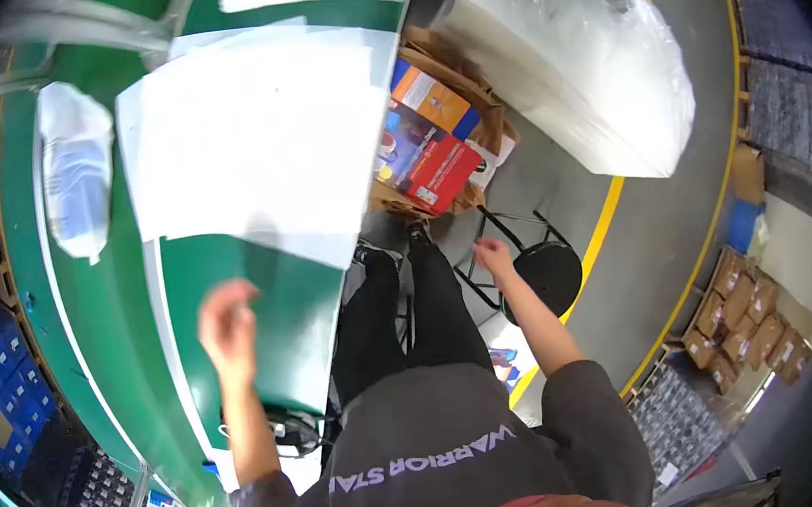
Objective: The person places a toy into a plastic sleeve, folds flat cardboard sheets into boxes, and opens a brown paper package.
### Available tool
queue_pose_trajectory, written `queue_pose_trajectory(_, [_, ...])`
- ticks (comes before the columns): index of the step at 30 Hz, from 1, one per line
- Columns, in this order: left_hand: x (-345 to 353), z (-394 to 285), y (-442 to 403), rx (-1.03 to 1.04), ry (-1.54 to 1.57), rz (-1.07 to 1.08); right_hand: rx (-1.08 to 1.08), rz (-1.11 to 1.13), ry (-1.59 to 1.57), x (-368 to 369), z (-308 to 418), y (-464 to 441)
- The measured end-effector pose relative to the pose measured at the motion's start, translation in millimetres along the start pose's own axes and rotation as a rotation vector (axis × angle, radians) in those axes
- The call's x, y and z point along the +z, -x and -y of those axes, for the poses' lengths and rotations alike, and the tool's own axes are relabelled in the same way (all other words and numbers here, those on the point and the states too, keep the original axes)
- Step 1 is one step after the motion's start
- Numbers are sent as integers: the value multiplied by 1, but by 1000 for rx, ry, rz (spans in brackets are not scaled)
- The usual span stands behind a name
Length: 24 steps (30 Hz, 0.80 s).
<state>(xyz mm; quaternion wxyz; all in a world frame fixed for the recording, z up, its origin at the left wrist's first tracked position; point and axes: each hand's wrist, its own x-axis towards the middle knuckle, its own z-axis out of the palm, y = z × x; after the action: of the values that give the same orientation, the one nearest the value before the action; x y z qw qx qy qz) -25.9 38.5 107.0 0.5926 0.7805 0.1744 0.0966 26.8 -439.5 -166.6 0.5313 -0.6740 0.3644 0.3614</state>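
Note:
My left hand [229, 329], a little blurred, hangs over the green tabletop [303, 320], its fingers loosely bent and apart from the thumb. Nothing shows in it. Just beyond it lies a spread of large white sheets [252, 136], overlapping at their edges. My right hand [493, 256] is off the table's right side, near a black round stool [541, 281]. Its fingers are loosely bent and partly apart, with nothing visible in them. An open brown carton [483, 94] with colourful printed boxes [427, 156] inside stands on the floor ahead of my feet.
A large bundle in clear plastic [595, 62] stands on the grey floor at the right, across a yellow line [603, 226]. A plastic-wrapped pack [78, 171] lies on the left green surface. Black cables [296, 431] lie beside my left forearm. Brown packages [747, 305] are stacked far right.

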Motion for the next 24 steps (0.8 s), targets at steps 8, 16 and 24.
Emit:
queue_pose_trajectory(8, [197,86,109,-841,147,505,-465,-298,537,42,-24,-349])
queue_pose_trajectory(16, [197,168,160,-963,-102,233,-436,-610,890,56,4,-376])
queue_pose_trajectory(24, [227,159,149,-978,-69,291,-587,-403,974,30,-6,-373])
